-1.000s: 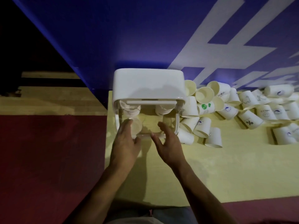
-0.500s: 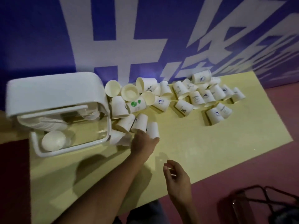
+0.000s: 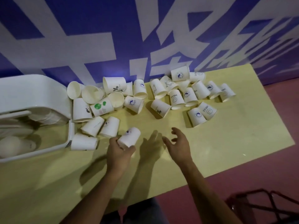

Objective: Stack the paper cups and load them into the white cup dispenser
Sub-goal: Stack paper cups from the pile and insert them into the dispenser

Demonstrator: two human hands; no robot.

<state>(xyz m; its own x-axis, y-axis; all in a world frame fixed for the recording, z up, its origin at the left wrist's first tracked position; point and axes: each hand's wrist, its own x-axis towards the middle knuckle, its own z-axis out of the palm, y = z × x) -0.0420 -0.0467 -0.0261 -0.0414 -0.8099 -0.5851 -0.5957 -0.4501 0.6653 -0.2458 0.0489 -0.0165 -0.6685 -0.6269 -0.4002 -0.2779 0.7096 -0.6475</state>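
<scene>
The left hand's point(image 3: 119, 153) fingers and thumb curl around one paper cup point(image 3: 129, 137) at lower centre of the frame. To its right, the right hand point(image 3: 177, 144) hovers with fingers spread apart, holding nothing. Three loose cups point(image 3: 110, 129) lie just left of the held one, beside the one white dispenser point(image 3: 32, 92) at the left edge. Roughly two dozen scattered cups point(image 3: 176, 99) spread across the yellow table point(image 3: 226, 143) toward the upper right; overlaps prevent an exact count. One cup bears green dots point(image 3: 101, 107).
</scene>
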